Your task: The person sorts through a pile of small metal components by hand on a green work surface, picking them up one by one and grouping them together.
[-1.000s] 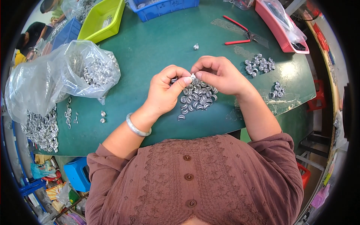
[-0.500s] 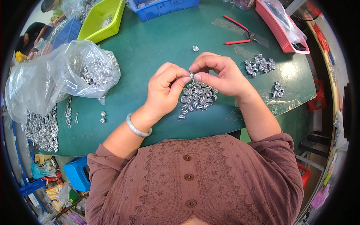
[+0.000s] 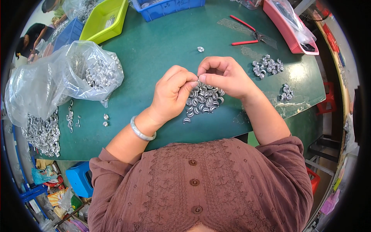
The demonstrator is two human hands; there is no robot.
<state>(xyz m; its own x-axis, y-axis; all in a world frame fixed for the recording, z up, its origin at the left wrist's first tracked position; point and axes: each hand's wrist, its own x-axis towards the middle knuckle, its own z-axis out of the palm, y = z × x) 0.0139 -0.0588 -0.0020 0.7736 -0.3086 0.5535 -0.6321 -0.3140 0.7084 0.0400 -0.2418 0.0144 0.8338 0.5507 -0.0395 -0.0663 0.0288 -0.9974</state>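
Both hands meet fingertip to fingertip above a pile of small curved silver metal pieces point(image 3: 203, 102) on the green table. My left hand point(image 3: 172, 91) is closed in a pinch of thumb and forefinger, with a bangle on its wrist. My right hand point(image 3: 226, 77) also pinches, its thumb and forefinger almost touching the left fingertips. Whatever lies between them is tiny and mostly covered by the fingers. A single silver piece point(image 3: 200, 49) sits beyond the hands. Two smaller groups of curved silver pieces point(image 3: 268, 66) lie to the right.
Red-handled pliers point(image 3: 247, 41) lie at the far right, near a pink basket point(image 3: 295, 45). On the left are a clear bag point(image 3: 69, 83) of silver parts and a heap of chain pieces point(image 3: 43, 135). Yellow-green point(image 3: 91, 36) and blue bins point(image 3: 176, 11) stand at the back. Other people work far left.
The silver bit that showed between my fingertips is now mostly hidden. My right hand has shifted very slightly, and the pinches remain close together above the pile.
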